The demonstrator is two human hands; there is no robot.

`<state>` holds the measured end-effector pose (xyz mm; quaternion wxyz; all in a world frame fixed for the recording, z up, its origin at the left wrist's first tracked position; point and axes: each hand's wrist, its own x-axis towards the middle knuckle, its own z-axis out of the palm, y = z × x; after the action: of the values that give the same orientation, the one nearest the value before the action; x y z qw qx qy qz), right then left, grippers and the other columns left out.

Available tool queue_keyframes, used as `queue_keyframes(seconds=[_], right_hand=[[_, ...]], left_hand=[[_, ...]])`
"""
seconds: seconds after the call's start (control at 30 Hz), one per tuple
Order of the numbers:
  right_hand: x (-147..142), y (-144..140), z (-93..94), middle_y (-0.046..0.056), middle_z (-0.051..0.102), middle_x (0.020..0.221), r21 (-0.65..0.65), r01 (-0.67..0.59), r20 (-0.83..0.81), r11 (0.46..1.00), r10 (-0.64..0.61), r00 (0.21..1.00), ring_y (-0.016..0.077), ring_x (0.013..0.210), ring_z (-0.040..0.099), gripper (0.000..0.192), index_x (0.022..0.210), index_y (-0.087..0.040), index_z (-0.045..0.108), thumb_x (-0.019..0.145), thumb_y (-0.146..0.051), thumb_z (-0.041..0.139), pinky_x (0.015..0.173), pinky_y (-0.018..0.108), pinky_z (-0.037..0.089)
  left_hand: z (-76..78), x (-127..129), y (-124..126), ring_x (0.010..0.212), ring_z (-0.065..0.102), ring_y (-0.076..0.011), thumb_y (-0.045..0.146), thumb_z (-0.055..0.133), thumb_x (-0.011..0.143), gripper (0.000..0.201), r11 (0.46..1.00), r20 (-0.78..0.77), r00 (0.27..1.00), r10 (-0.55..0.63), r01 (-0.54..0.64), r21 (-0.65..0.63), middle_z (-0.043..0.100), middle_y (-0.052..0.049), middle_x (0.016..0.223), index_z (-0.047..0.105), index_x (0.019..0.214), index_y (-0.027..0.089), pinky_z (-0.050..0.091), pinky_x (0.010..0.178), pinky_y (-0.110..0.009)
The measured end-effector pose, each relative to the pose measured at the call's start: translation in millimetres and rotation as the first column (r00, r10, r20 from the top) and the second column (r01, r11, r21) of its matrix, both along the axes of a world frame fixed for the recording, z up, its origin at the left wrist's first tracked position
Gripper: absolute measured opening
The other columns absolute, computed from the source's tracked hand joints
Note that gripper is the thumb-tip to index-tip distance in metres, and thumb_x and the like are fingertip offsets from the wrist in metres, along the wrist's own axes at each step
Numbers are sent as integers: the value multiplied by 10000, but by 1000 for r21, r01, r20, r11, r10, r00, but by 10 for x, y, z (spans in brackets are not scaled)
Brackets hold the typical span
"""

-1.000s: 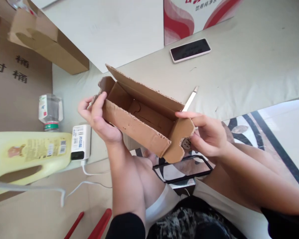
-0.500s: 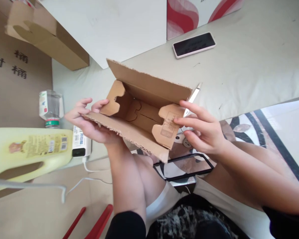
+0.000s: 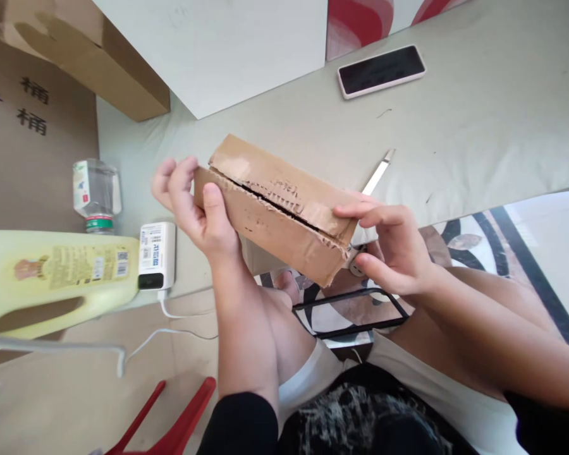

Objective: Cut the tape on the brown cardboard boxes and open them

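Observation:
A small brown cardboard box (image 3: pixel 275 212) sits between both hands, held above my lap, its top flaps folded down with a dark seam between them. My left hand (image 3: pixel 196 212) grips the box's left end, thumb pressed on the front face. My right hand (image 3: pixel 393 246) holds the right end, fingers laid flat over the top flap. A thin metal blade (image 3: pixel 378 172) lies on the grey-green surface (image 3: pixel 478 126) just behind the box.
A phone (image 3: pixel 382 71) lies face up on the far surface. At left are a clear water bottle (image 3: pixel 96 196), a white charger (image 3: pixel 157 254) with cable, a yellow jug (image 3: pixel 52 281) and large cardboard boxes (image 3: pixel 85 57). Red handles (image 3: pixel 171 423) show below.
The box was open with its flaps up; both hands have folded the flaps down and the box is now closed. The view has tilted slightly.

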<state>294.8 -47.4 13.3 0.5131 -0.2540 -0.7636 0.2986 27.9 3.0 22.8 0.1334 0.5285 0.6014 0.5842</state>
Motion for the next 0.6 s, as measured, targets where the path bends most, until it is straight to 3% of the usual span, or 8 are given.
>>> queue_keyframes(seconds=[0.13, 0.33, 0.47, 0.6], right_hand=[[-7, 3, -5, 118, 668, 1260, 14, 3, 34, 1000, -4, 999, 265, 1226, 637, 471, 1261, -255, 482, 820, -168, 624, 1152, 550, 469], [-25, 3, 4, 91, 670, 1253, 71, 52, 115, 996, -60, 992, 258, 1205, 653, 502, 1299, -285, 514, 825, -141, 597, 1118, 522, 512], [-46, -5, -16, 100, 639, 1273, 147, 77, 136, 986, -97, 986, 251, 1217, 641, 532, 1334, -277, 566, 828, -114, 573, 1115, 485, 524], [-52, -9, -28, 94, 627, 1278, 144, 75, 153, 987, -97, 984, 258, 1222, 635, 565, 1369, -296, 557, 834, -114, 561, 1115, 492, 522]], left_hand=[[-27, -58, 9, 1439, 411, -304, 489, 580, 869, 281, 994, -66, 994, -85, 89, 68, 489, -44, 1422, 718, 1004, 284, 363, 1205, -488], [-51, -66, 14, 1250, 580, -241, 304, 563, 843, 294, 995, -31, 996, -79, 80, 64, 636, -76, 1203, 760, 1045, 219, 391, 1214, -472], [-45, -66, 11, 1234, 600, -248, 310, 591, 849, 251, 990, 1, 994, -108, 107, 91, 667, -40, 1183, 784, 1007, 280, 394, 1214, -490], [-27, -68, 1, 1239, 606, -256, 298, 587, 840, 260, 992, 26, 994, -104, 102, 69, 671, -37, 1180, 792, 1001, 284, 393, 1220, -492]])
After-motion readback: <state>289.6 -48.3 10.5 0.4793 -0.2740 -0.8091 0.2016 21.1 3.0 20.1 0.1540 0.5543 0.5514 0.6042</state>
